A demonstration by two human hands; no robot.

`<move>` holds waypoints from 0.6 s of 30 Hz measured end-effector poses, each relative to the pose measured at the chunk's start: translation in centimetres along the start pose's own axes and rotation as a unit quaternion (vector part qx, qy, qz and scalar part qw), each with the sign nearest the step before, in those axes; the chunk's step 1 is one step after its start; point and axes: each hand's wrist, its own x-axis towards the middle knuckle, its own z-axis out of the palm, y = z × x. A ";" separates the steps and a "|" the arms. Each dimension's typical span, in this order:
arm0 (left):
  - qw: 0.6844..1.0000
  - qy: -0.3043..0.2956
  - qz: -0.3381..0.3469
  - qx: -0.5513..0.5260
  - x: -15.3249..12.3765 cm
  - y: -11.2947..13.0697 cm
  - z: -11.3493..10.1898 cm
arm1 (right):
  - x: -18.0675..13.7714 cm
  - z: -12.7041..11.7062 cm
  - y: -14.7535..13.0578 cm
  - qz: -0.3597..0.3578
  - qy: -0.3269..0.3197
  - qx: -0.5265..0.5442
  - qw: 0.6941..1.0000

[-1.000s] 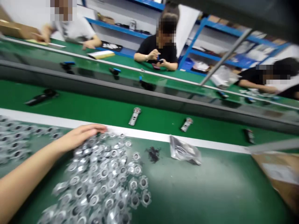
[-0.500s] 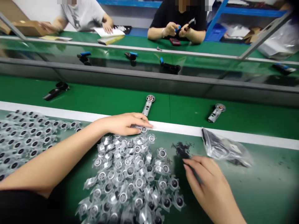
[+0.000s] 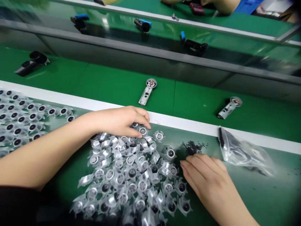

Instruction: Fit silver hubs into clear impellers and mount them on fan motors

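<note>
At the far end of a pile of clear fan blade wheels (image 3: pixel 132 173), my left hand (image 3: pixel 125 121) reaches in from the left. Its thumb and fingers are apart and curve around one fan wheel (image 3: pixel 143 130); I see no firm grip on it. To the right of the pile, my right hand (image 3: pixel 207 177) is closed, palm down, with thumb and fingertips together. It is beside a heap of tiny black parts (image 3: pixel 193 147), partly covering it. Anything between those fingertips is hidden.
More fan wheels (image 3: pixel 17 131) lie in rows at left. A clear plastic bag (image 3: pixel 244 153) lies at right. Beyond the white strip (image 3: pixel 183 124) are two opened handheld fan bodies (image 3: pixel 147 92) (image 3: pixel 229 108) and a black fan housing (image 3: pixel 33 63). A rail (image 3: pixel 152 51) runs behind.
The view has tilted down and the co-workers have mostly left it. My left fingers have curled more around a fan wheel. My right fingers have closed up beside the black parts.
</note>
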 end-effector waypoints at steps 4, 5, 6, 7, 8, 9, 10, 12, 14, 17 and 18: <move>0.999 0.038 0.007 -0.032 0.2 -0.3 0.2 | 0.7 0.3 -0.3 -0.047 -0.034 -0.107 0.993; 0.998 0.051 0.001 -0.045 0.2 -0.4 0.3 | 0.9 0.4 -0.2 -0.043 -0.035 -0.118 0.991; 0.996 0.067 -0.007 -0.058 0.2 -0.5 0.3 | 1.1 0.4 0.0 -0.036 -0.033 -0.120 0.992; 0.994 0.085 -0.015 -0.072 0.2 -0.5 0.4 | 1.5 0.3 0.2 -0.027 -0.031 -0.111 0.993; 0.990 0.109 -0.019 -0.088 0.2 -0.4 0.4 | 2.0 0.0 0.4 -0.017 -0.028 -0.086 0.996; 0.984 0.139 -0.019 -0.107 0.2 -0.2 0.5 | 2.7 -0.4 0.5 -0.002 -0.025 -0.045 0.999; 0.977 0.170 -0.018 -0.131 0.3 0.1 0.7 | 3.5 -1.0 0.4 0.019 -0.019 0.005 1.000; 0.956 0.218 -0.027 -0.197 0.3 1.3 1.1 | 5.6 -2.3 -0.1 0.071 0.008 0.116 0.991; 0.930 0.237 -0.060 -0.276 0.3 2.8 1.7 | 8.0 -3.4 -1.2 0.096 0.046 0.199 0.974; 0.888 0.238 -0.104 -0.380 0.2 5.1 2.4 | 11.0 -3.8 -2.6 0.078 0.077 0.238 0.965; 0.875 0.237 -0.109 -0.408 0.1 5.7 2.5 | 11.6 -3.7 -2.8 0.071 0.079 0.237 0.966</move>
